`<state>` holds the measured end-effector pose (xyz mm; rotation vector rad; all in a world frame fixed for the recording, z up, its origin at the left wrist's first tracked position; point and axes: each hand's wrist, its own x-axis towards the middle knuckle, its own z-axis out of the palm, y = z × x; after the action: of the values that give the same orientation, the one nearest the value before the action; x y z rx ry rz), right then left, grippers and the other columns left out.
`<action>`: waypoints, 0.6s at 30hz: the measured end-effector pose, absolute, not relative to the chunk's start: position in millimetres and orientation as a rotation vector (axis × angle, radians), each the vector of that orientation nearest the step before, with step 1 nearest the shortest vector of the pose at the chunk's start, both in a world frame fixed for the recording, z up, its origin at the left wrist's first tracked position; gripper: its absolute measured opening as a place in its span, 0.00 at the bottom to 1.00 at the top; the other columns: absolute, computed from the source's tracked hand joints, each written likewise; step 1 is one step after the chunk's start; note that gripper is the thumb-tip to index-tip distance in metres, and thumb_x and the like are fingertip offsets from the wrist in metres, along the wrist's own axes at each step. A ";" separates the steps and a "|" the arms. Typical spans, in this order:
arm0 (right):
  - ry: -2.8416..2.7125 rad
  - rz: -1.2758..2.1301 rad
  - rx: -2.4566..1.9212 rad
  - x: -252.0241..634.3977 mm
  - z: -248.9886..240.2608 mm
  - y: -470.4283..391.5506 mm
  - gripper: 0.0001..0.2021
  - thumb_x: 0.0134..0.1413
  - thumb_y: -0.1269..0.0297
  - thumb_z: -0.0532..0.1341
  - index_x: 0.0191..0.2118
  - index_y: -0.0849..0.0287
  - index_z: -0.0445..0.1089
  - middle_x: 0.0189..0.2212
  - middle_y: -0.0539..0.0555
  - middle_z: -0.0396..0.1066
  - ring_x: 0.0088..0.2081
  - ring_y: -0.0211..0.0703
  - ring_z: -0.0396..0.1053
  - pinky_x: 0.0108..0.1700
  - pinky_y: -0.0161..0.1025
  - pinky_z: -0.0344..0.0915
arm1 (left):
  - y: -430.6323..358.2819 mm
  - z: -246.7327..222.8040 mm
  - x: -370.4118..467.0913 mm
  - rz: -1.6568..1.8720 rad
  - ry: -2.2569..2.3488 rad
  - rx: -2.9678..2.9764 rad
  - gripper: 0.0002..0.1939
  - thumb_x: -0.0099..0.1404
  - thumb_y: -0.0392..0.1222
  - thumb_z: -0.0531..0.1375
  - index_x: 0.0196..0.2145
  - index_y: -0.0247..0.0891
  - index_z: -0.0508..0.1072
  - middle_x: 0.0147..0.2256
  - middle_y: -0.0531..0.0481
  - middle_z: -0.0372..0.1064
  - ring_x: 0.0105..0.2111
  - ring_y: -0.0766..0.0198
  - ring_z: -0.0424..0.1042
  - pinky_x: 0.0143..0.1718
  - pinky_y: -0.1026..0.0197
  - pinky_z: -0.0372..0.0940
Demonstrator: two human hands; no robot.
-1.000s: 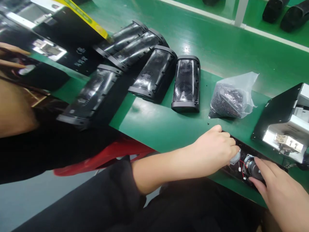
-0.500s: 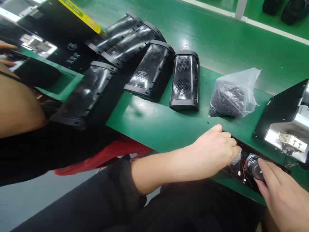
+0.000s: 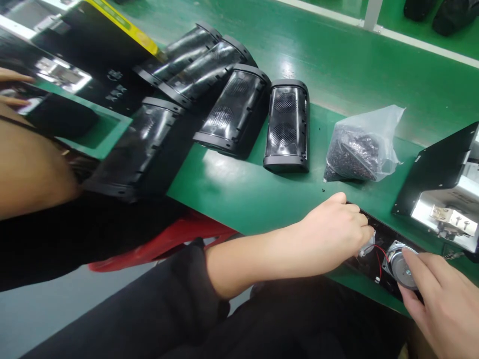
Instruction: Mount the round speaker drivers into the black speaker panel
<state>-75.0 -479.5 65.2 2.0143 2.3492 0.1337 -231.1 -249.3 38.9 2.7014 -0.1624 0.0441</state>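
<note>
1. Head view: your left hand (image 3: 339,227) is curled, fingertips pressed together on a small whitish part (image 3: 367,248) inside the open black speaker shell (image 3: 377,238) at the near edge of the green bench top (image 3: 239,194). What that part is, can't tell.
2. Your right hand (image 3: 441,304) is loosely spread, index and thumb touching the round silver speaker driver (image 3: 403,262) sitting in the same shell, just right of the whitish part.
3. Red and white wires (image 3: 377,259) run between the two parts. The driver shows its metal back, tilted slightly toward you.
4. Clear plastic bag (image 3: 362,149) holds a heap of small black bits, too small to identify. It lies beyond your left hand, near but apart. A few loose black specks lie just beside it.
5. Black metal bracket with a silver plate (image 3: 445,194) stands right of the bag, close to the shell's far end.
6. Five black mesh-grille speaker housings (image 3: 286,127) lie in a fanned row to the left, well apart from your hands.
7. Another person's arm (image 3: 33,164) in a black sleeve sits far left, next to the nearest housing.
8. Open bench space lies between the housing row, the bag and your left hand. The shell sits right at the near bench edge.
</note>
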 end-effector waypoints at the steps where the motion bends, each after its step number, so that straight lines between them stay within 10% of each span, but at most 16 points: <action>1: 2.357 0.135 1.985 -75.5 65.4 -480.7 0.17 0.77 0.70 0.45 0.56 0.70 0.68 0.39 0.60 0.72 0.31 0.41 0.73 0.30 0.36 0.72 | -249.2 38.9 -231.2 0.048 -0.162 2.703 0.06 0.66 0.29 0.65 0.38 0.38 0.76 0.34 0.51 0.77 0.35 0.58 0.73 0.38 0.54 0.49; 18: 2.119 -0.143 2.303 -76.4 35.3 -502.4 0.20 0.83 0.56 0.45 0.64 0.63 0.63 0.51 0.61 0.71 0.46 0.49 0.78 0.33 0.36 0.73 | -249.3 39.9 -230.7 0.036 -0.180 2.692 0.07 0.66 0.28 0.66 0.37 0.38 0.75 0.36 0.50 0.79 0.37 0.59 0.75 0.39 0.53 0.51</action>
<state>-76.4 -502.4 35.3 2.3034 2.1187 -0.1430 -230.7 -249.3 39.9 2.6921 -0.1803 0.0361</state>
